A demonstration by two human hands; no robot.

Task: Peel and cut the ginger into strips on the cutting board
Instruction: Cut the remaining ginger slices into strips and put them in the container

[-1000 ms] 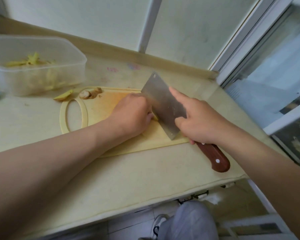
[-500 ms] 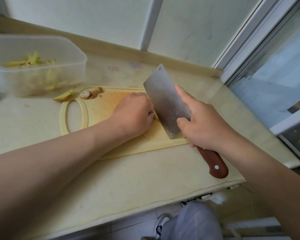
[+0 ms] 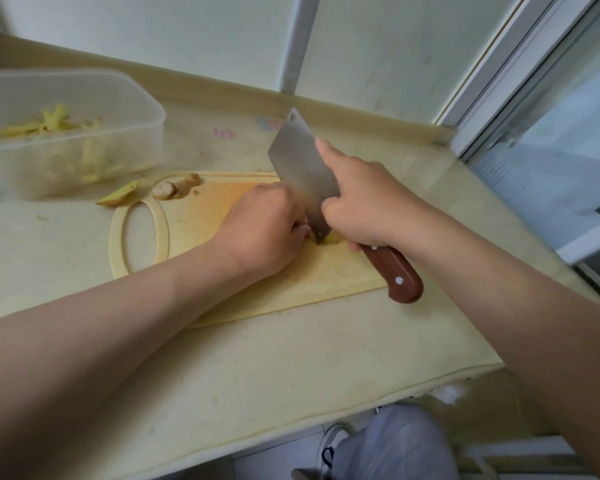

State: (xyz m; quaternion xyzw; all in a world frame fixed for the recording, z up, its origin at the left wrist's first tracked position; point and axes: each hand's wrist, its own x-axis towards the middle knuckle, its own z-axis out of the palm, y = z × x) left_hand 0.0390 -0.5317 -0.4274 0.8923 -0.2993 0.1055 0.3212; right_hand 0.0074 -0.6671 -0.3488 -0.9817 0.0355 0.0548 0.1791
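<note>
A pale yellow cutting board [image 3: 329, 278] lies on the counter. My right hand [image 3: 371, 202] grips a cleaver [image 3: 300, 161] with a brown wooden handle [image 3: 395, 271], forefinger stretched along the blade. The blade's edge is down on a small yellow piece of peeled ginger [image 3: 328, 240]. My left hand [image 3: 267, 226] has curled fingers that hold the ginger against the board just left of the blade, and it hides most of the piece. An unpeeled ginger knob [image 3: 174, 188] sits at the board's far left corner.
A clear plastic tub [image 3: 118, 98] with several ginger strips stands at the back left. A yellow ginger slice [image 3: 118, 196] lies on the counter beside it. A window frame [image 3: 499, 81] is to the right, the counter's front edge [image 3: 326, 410] is near my knee.
The cleaver was raised off the board half a second ago and has come down onto the ginger. My left hand stayed in place on the piece.
</note>
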